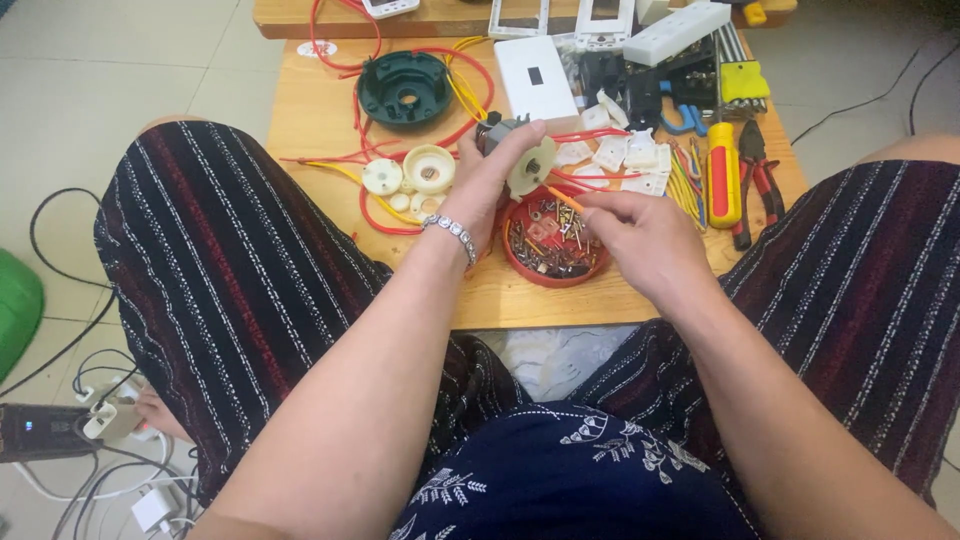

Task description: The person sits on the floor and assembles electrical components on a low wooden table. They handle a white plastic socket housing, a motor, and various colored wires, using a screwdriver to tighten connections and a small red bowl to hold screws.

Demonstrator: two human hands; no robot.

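The small grey motor part with its cream disc (520,155) sits gripped in my left hand (485,185) above the red dish of screws (555,240). My right hand (640,235) pinches a thin orange wire (565,199) toward it, over the low wooden table (320,120).

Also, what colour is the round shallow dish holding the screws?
Red: the round shallow dish shows best in the head view, just under the right hand.

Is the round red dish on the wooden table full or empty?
Partly full: the round red dish holds many small screws and metal parts, spread over its bottom.
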